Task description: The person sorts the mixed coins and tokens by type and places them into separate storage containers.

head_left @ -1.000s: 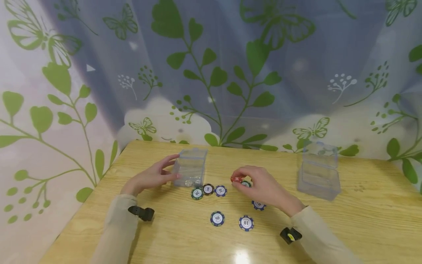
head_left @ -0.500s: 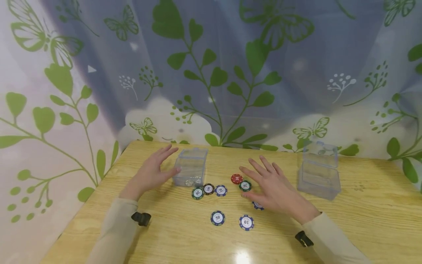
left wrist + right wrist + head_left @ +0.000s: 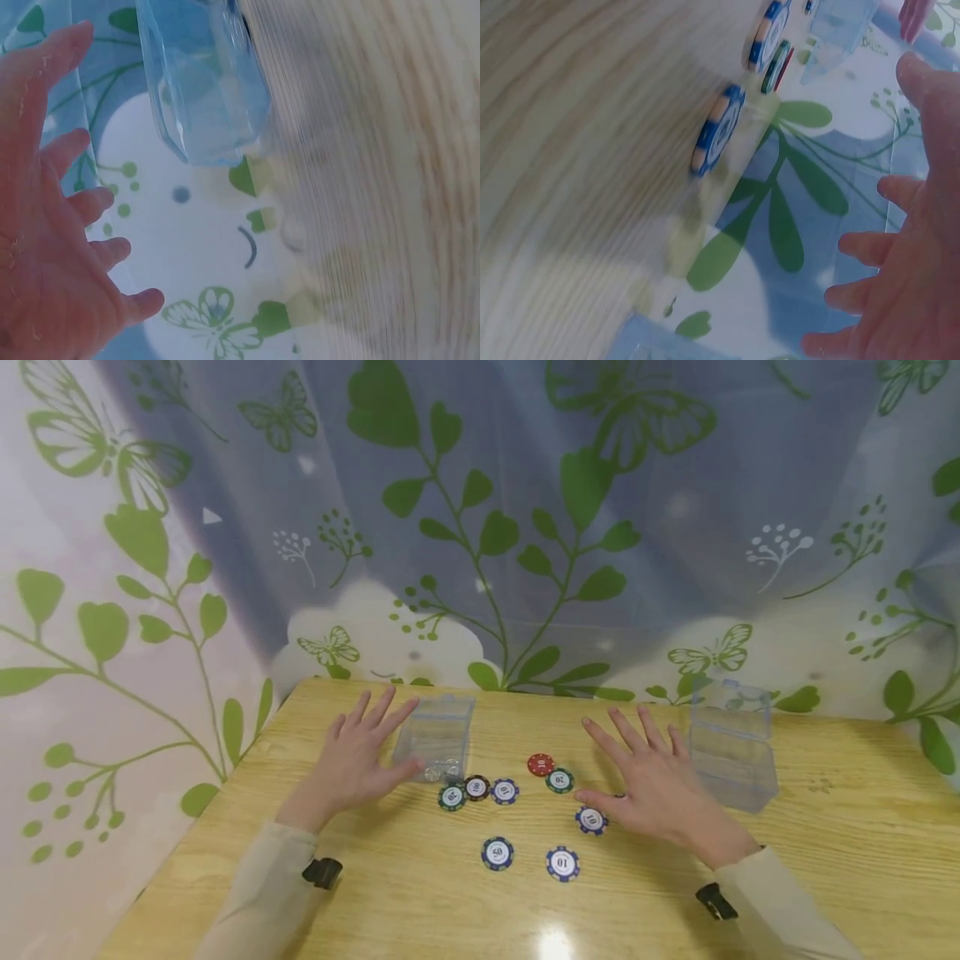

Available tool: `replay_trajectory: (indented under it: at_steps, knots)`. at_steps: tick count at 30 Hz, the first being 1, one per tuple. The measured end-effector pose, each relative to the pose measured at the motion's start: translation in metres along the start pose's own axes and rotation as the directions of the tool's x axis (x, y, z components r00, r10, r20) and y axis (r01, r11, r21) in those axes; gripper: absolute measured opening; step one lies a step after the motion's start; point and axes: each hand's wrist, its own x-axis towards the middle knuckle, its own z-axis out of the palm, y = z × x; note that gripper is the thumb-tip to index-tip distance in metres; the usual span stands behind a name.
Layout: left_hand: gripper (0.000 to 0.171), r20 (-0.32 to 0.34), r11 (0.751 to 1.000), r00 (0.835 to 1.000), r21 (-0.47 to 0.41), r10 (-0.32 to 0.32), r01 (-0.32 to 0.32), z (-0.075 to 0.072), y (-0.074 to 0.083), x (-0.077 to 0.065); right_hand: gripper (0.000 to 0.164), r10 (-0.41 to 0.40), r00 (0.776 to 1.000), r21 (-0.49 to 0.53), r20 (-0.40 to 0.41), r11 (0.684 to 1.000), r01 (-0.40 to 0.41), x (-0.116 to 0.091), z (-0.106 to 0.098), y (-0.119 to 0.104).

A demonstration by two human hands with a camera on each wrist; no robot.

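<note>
My left hand (image 3: 348, 772) is spread in the air beside the left clear plastic box (image 3: 438, 731), holding nothing; the left wrist view has a gap between the fingers and the box (image 3: 210, 90). Small round clear or silvery pieces (image 3: 441, 771) lie in that box's near end. My right hand (image 3: 663, 793), fingers apart, hovers just right of a blue poker chip (image 3: 592, 820) marked 10. Farther back, a red chip (image 3: 541, 765) and a green chip (image 3: 559, 780) touch or overlap. Green (image 3: 452, 796), black (image 3: 476, 788) and blue (image 3: 505, 791) chips form a row.
A second clear box (image 3: 731, 768) stands at the right with its lid raised, partly behind my right fingers. Nearer the front lie a blue 50 chip (image 3: 497, 853) and a blue 10 chip (image 3: 562, 863). Patterned cloth (image 3: 525, 527) hangs along the wooden table's (image 3: 412, 893) back edge.
My right hand has let go of the red chip, now flat on the table, and moved right with its fingers spreading. The left hand has come off the left box and opened.
</note>
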Motion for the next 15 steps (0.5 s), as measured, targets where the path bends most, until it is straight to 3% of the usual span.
replay_trajectory:
  at_steps: [6,15]
  knots:
    - [0.086,0.006,0.997,0.999,-0.061,0.038,-0.038,0.002,0.011,-0.003,0.091,0.053,0.999,0.017,0.0,0.998,-0.053,-0.008,-0.008,0.015]
    - [0.084,-0.029,0.99,0.994,-0.084,0.108,-0.11,0.006,0.025,-0.002,0.094,0.099,0.995,-0.026,-0.004,0.995,-0.099,-0.023,-0.02,0.035]
